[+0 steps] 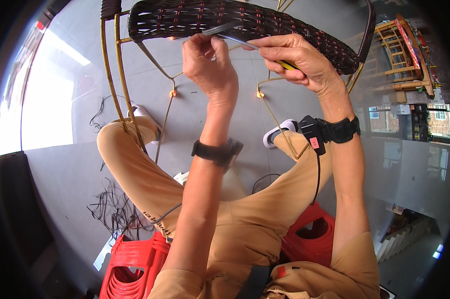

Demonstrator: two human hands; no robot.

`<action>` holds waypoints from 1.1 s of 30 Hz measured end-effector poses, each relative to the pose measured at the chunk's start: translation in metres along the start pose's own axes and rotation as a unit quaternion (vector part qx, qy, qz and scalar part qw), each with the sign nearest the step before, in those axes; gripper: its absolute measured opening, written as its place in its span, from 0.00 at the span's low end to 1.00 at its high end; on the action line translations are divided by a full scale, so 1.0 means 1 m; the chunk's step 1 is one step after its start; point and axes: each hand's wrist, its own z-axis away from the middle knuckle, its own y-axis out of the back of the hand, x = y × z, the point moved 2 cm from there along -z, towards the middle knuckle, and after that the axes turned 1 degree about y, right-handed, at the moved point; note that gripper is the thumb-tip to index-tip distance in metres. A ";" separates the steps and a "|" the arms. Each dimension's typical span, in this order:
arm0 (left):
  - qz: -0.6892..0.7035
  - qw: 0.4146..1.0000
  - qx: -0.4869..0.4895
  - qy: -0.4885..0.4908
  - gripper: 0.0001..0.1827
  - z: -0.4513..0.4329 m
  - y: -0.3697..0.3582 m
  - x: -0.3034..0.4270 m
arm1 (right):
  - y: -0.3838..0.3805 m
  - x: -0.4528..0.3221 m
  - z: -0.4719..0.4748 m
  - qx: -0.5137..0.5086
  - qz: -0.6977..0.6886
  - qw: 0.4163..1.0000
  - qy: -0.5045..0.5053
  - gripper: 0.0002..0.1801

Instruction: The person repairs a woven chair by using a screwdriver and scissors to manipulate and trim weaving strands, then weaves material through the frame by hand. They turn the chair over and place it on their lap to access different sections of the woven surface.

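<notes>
A chair with a tubular gold-coloured metal frame (106, 71) stands tilted before me, its uprights reaching down by my knees. Its woven panel (165, 18), of black plastic rattan with reddish strands, spans the top of the view. My left hand (212, 67) pinches a flat dark rattan strip (223, 27) at the panel's lower edge. In my right hand (297, 61) is a screwdriver-like tool (238, 40) with a steel shaft and a yellow and black handle. Its shaft points left to the strip beside my left fingertips; the tip itself is hidden.
Loose black strips (115, 209) lie tangled on the grey tiled floor (210, 112) at left. Stacked red plastic stools (135, 250) are beneath and beside me. Orange bits (173, 93) wrap the frame's lower rods. A wooden rack (404, 71) stands far right. A cable hangs from my right wrist device (312, 132).
</notes>
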 end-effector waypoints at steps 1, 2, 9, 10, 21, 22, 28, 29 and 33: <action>-0.026 1.000 0.011 -0.014 0.05 0.001 -0.001 0.000 | 0.000 0.001 0.000 0.001 0.003 1.000 0.001 0.16; -0.052 0.998 0.022 -0.027 0.05 0.002 -0.003 0.001 | 0.000 0.002 0.000 0.002 0.002 1.000 0.000 0.16; -0.105 0.989 0.104 -0.025 0.06 0.009 -0.017 0.012 | -0.009 0.009 0.005 0.037 -0.048 0.998 0.009 0.18; -0.120 0.987 0.103 -0.015 0.06 0.010 -0.017 0.012 | -0.012 0.010 0.009 0.061 -0.049 0.997 0.013 0.19; -0.126 0.979 0.076 0.143 0.05 0.024 -0.007 -0.024 | -0.027 0.032 0.080 0.144 0.018 0.989 -0.018 0.18; -0.080 0.979 0.068 0.172 0.05 0.030 -0.005 -0.026 | -0.025 0.036 0.084 0.140 0.007 0.990 -0.030 0.18; 0.039 0.975 -0.107 0.191 0.19 0.025 0.027 -0.010 | -0.018 0.065 0.109 0.167 -0.065 0.984 -0.028 0.18; 0.048 0.979 -0.094 0.174 0.23 0.024 0.028 -0.003 | -0.019 0.070 0.113 0.171 -0.068 0.983 -0.024 0.18; 0.030 0.972 -0.184 0.140 0.16 0.004 0.027 0.005 | -0.031 0.085 0.121 0.209 -0.104 0.972 -0.025 0.18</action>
